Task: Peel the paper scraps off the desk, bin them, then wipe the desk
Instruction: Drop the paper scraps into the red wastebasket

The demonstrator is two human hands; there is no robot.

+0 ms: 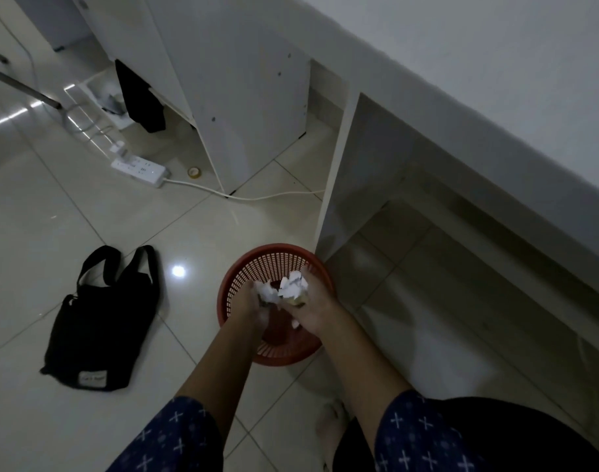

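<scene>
A red mesh wastebasket stands on the tiled floor beside the white desk's leg panel. Both my hands hang over its mouth. My left hand is closed on a crumpled white paper scrap. My right hand grips a bigger crumpled white scrap with some yellowish bits under it. A small white piece shows lower down inside the basket. The white desk top runs along the right side.
A black tote bag lies on the floor to the left. A white power strip with its cable and a tape roll sit near a white cabinet. My foot is below the basket.
</scene>
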